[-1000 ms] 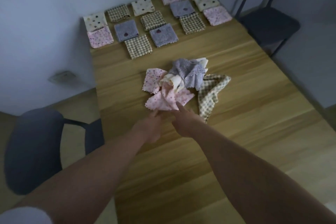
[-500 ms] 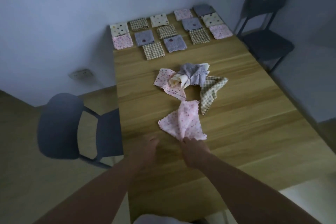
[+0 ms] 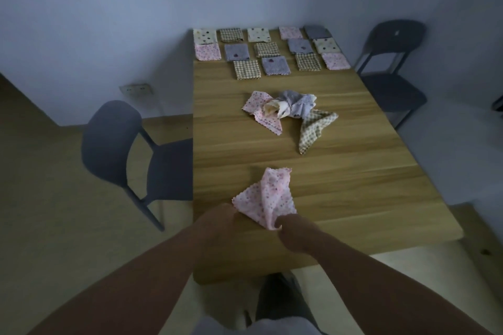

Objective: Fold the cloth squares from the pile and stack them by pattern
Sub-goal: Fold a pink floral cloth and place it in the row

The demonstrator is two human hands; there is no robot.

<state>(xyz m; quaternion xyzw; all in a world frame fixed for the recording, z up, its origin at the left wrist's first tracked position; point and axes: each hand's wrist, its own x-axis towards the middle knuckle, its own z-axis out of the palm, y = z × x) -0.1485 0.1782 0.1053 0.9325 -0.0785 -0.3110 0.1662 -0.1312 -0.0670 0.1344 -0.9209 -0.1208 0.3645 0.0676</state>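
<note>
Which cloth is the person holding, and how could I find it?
Start at the long wooden table and look at its near end. A crumpled pink dotted cloth is there alone, its corner pinched by the right hand, apart from the mixed pile.

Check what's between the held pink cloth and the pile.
Nothing. In the head view, only bare table separates the pink cloth from the pile. The tip of the pile's checked cloth comes nearest.

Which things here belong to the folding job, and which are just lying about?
Job: pink cloth, pinched by right hand; left hand at its corner; pile; folded squares; table.
Lying about: near chair; far chair; wall socket.
</note>
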